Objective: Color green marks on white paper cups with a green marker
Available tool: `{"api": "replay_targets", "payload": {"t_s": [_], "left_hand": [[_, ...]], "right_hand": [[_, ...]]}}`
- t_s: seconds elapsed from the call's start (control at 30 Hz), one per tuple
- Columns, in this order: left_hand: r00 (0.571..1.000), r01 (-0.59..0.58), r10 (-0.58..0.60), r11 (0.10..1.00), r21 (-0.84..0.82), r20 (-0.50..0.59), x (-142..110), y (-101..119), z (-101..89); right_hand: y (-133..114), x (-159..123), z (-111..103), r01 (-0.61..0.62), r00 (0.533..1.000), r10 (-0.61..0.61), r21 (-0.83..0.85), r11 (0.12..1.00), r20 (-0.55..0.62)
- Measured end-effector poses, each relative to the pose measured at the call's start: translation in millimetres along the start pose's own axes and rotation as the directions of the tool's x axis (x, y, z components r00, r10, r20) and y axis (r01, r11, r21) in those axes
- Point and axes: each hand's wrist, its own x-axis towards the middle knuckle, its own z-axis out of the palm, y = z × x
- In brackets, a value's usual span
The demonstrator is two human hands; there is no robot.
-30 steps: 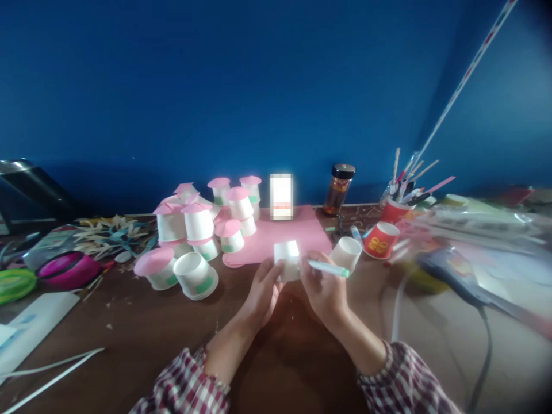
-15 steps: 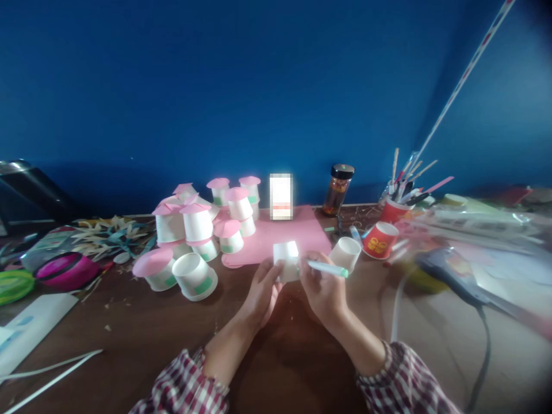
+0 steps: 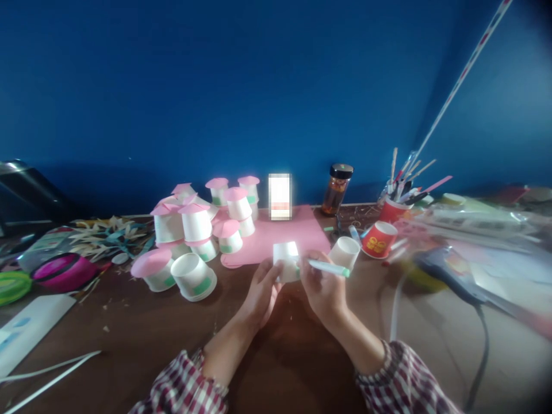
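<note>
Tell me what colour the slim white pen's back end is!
The pen's back end is green; head view.

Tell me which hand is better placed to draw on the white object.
Probably the right hand: it grips the green-ended pen, one end pointing toward the white object. The left hand is busy holding that object.

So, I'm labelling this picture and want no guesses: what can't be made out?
All in the head view:
Marker: tip hidden by the right hand.
White object: lower left part covered by the left hand.
Bright patch: pixelation masks what it shows.
Plastic packaging: details blurred.
Dark object: cut off by left edge.
</note>
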Motion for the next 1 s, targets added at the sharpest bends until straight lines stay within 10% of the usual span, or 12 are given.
{"api": "replay_targets", "payload": {"t_s": [1.0], "left_hand": [[1.000, -0.026, 0.026, 1.000, 0.014, 0.001, -0.4, -1.5, -2.6]], "right_hand": [[-0.5, 4.3, -2.2, -0.011, 0.999, 0.007, -0.072, 0.997, -0.050]]}}
